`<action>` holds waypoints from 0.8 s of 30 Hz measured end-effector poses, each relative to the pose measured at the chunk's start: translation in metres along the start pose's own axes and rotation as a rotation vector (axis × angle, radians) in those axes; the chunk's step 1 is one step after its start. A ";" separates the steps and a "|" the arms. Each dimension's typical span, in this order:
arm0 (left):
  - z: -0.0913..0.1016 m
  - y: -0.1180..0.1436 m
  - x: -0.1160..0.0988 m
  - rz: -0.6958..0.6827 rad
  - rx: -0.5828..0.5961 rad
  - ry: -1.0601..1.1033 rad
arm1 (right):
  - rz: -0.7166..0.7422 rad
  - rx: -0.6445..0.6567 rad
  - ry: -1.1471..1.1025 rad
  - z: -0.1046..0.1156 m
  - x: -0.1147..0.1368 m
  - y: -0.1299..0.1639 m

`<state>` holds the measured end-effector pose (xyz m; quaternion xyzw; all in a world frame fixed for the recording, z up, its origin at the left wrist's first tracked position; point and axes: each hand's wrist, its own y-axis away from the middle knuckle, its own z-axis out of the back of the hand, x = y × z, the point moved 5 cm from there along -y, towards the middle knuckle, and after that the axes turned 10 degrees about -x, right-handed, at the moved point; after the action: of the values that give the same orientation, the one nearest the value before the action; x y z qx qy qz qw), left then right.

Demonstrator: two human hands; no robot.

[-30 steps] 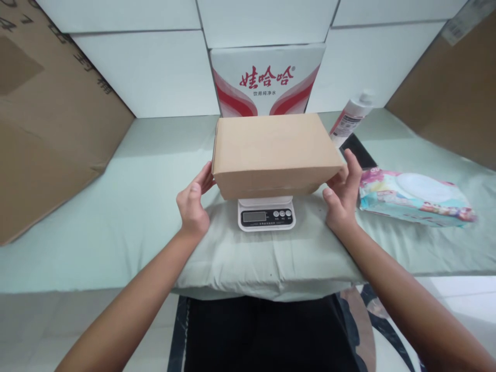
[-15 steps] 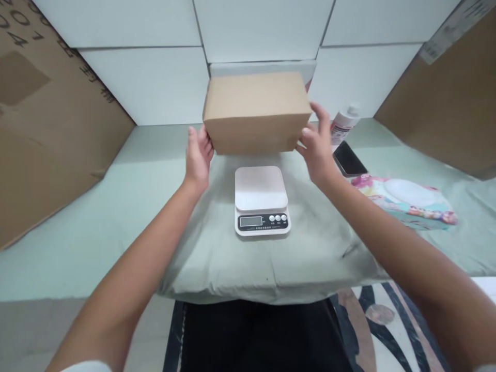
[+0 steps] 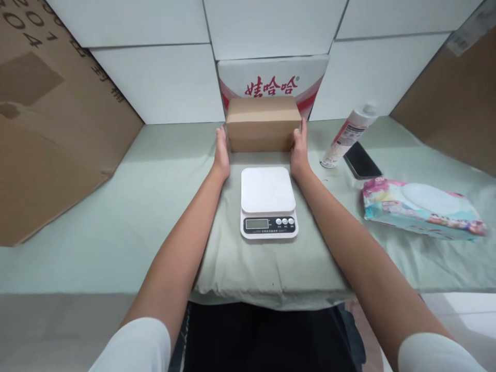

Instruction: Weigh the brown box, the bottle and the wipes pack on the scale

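Plain brown cardboard box (image 3: 263,124), closed, unmarked, just behind the scale (image 3: 268,201); left hand (image 3: 221,153) and right hand (image 3: 299,150) press its ends, fingers seemingly flat, gripping it.

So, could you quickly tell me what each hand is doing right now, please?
Left hand: open, flat against the left end of the cardboard box.
Right hand: open, flat against the box's right end; the two hands hold the box between them.
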<state>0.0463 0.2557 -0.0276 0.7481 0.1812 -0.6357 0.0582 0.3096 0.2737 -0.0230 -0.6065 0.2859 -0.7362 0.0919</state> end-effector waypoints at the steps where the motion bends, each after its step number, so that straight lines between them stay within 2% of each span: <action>1: 0.003 0.001 -0.003 -0.010 -0.019 -0.013 | -0.019 -0.014 0.004 0.005 0.005 0.002; 3: 0.009 0.005 -0.017 -0.094 -0.050 -0.018 | -0.059 -0.037 0.015 0.019 0.026 0.012; 5: 0.008 0.014 -0.042 -0.248 -0.052 -0.001 | -0.029 0.008 0.055 0.040 0.065 0.032; 7: -0.002 0.034 -0.074 -0.422 -0.020 0.016 | 0.028 0.053 0.057 0.071 0.110 0.063; 9: -0.022 0.067 -0.103 -0.540 0.049 0.003 | 0.126 -0.011 0.083 0.120 0.151 0.099; 10: -0.035 0.088 -0.113 -0.556 0.102 -0.019 | 0.153 -0.078 0.124 0.149 0.165 0.116; 12: -0.069 0.139 -0.123 -0.542 0.286 -0.084 | 0.237 -0.330 0.242 0.220 0.180 0.146; 14: -0.109 0.198 -0.117 -0.461 0.533 -0.170 | 0.258 -0.504 0.325 0.287 0.174 0.164; 16: -0.151 0.252 -0.095 -0.315 0.780 -0.274 | 0.136 -0.624 0.360 0.346 0.150 0.167; 18: -0.190 0.287 -0.069 -0.187 0.938 -0.402 | -0.044 -0.611 0.375 0.388 0.118 0.162; 19: -0.207 0.294 -0.059 -0.174 0.952 -0.452 | -0.127 -0.582 0.357 0.402 0.102 0.158; 21: -0.235 0.291 -0.045 -0.239 0.902 -0.516 | -0.257 -0.515 0.363 0.420 0.077 0.153; 24: -0.260 0.272 -0.036 -0.378 0.887 -0.549 | -0.284 -0.384 0.446 0.428 0.057 0.147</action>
<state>0.3777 0.0785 0.0162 0.4624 0.0052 -0.8220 -0.3324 0.6690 -0.0069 -0.0101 -0.4704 0.3452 -0.7889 -0.1930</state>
